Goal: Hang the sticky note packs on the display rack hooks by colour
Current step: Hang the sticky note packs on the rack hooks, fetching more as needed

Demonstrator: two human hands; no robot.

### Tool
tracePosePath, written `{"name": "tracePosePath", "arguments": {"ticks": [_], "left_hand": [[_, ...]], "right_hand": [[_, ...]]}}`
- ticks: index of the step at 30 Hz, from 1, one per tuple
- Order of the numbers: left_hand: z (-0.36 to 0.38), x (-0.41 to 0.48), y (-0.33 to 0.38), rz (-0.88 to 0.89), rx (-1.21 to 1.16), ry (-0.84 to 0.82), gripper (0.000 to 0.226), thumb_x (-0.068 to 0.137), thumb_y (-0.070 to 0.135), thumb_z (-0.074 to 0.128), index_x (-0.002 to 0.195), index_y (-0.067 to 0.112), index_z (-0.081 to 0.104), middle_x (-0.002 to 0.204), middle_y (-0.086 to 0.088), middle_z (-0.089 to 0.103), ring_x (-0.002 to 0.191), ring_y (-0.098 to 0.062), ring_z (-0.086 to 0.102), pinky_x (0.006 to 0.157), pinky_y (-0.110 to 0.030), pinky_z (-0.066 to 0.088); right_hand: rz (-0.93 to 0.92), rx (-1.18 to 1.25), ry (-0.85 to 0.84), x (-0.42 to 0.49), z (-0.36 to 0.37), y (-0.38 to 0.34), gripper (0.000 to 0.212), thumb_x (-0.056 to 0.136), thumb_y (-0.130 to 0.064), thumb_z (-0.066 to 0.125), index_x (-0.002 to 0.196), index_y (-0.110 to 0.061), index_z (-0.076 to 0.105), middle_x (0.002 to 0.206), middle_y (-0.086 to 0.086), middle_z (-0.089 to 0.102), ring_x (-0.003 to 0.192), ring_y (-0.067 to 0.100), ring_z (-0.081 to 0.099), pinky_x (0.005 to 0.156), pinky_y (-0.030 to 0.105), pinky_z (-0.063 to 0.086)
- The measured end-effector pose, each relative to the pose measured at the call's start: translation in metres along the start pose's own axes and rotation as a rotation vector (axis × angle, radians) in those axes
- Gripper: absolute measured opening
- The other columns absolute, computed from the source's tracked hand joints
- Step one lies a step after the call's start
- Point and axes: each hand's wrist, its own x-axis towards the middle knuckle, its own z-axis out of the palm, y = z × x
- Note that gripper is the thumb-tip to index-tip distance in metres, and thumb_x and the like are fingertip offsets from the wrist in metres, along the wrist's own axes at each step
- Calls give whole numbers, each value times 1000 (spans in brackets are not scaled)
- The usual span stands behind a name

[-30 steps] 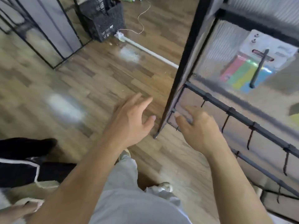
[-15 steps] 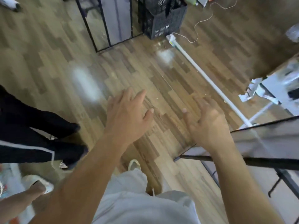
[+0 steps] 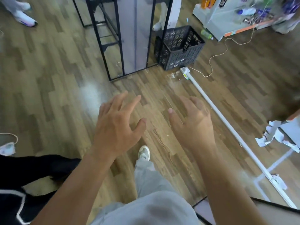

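My left hand (image 3: 116, 125) and my right hand (image 3: 193, 124) hover side by side over the wooden floor, palms down, fingers spread, both holding nothing. Only a black corner of the display rack (image 3: 259, 207) shows at the bottom right edge. No sticky note packs and no hooks are in view. My grey trouser leg and pale shoe (image 3: 143, 152) show below the hands.
A second black-framed rack (image 3: 129, 46) stands ahead, with a black plastic crate (image 3: 180, 47) beside it. A white bar (image 3: 227, 125) and thin cable lie on the floor at right. Another person's dark legs (image 3: 32, 169) stand close at left; cluttered goods sit at top right.
The view has swung left and away from the display rack; its hooks and the hanging coloured pack have left the frame. Both hands stay spread and holding nothing.
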Motion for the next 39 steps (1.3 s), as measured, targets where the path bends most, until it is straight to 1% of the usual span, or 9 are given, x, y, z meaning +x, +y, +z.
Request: {"name": "tracePosePath", "arguments": {"ticks": [3, 8, 12, 17, 20, 24, 28, 33, 39], "left_hand": [[-15, 64, -20, -117, 37, 50, 64, 85, 54, 51, 141, 26, 44, 146, -10, 43, 136, -31, 37, 107, -60, 35], [-46, 154, -62, -345, 38, 107, 64, 88, 49, 55, 146, 28, 39, 152, -9, 36, 139, -31, 29, 114, -51, 27], [-67, 211, -112, -418, -21, 139, 60, 88, 47, 54, 143, 27, 41, 151, -10, 37, 138, -31, 32, 112, -48, 32], [-93, 283, -206, -409, -56, 154, 59, 89, 52, 51, 144, 34, 38, 155, -3, 31, 143, -25, 26, 111, -49, 33], [-120, 330, -271, -394, -68, 177, 59, 89, 53, 52, 144, 32, 41, 155, -4, 32, 144, -27, 25, 112, -50, 30], [-172, 387, -345, -343, -36, 177, 65, 82, 57, 47, 140, 29, 48, 152, -8, 38, 143, -31, 28, 113, -54, 24], [-213, 442, -407, -294, 7, 176, 65, 81, 56, 48, 141, 30, 48, 151, -9, 39, 143, -31, 27, 112, -60, 20], [-240, 516, -474, -298, 20, 131, 65, 84, 56, 47, 143, 31, 44, 153, -8, 37, 145, -31, 25, 113, -60, 17], [-271, 634, -557, -294, 60, 113, 72, 81, 64, 31, 146, 32, 40, 154, -8, 35, 145, -31, 25, 113, -60, 20]], "right_hand": [[-22, 22, -29, 73, 18, -21, 54, 87, -47, 54, 132, -17, 56, 137, 14, 50, 130, 37, 43, 106, 52, 38], [-102, -39, -33, 186, 50, -84, 51, 91, -46, 55, 136, -22, 52, 141, 10, 47, 133, 32, 39, 109, 48, 33], [-133, -87, -117, 253, 79, -136, 51, 92, -48, 51, 136, -22, 50, 142, 8, 44, 133, 32, 36, 107, 48, 34], [-233, -176, -234, 331, 139, -204, 58, 90, -59, 39, 137, -27, 46, 146, 5, 39, 140, 29, 27, 115, 46, 24], [-266, -168, -250, 370, 187, -264, 69, 83, -65, 28, 138, -27, 44, 144, 5, 42, 139, 31, 30, 113, 50, 27], [-288, -116, -272, 421, 238, -351, 70, 87, -63, 27, 143, -23, 42, 143, 2, 45, 139, 31, 31, 115, 50, 25], [-329, -113, -311, 473, 277, -422, 71, 89, -63, 17, 149, -29, 33, 155, 2, 33, 148, 26, 15, 119, 51, 15], [-288, -186, -365, 536, 323, -489, 66, 91, -58, 16, 153, -36, 14, 163, 2, 5, 149, 29, -5, 120, 51, 5], [-225, -148, -298, 636, 392, -557, 76, 83, -65, 4, 153, -37, 12, 163, 4, 5, 149, 31, -7, 119, 52, 6]]}}
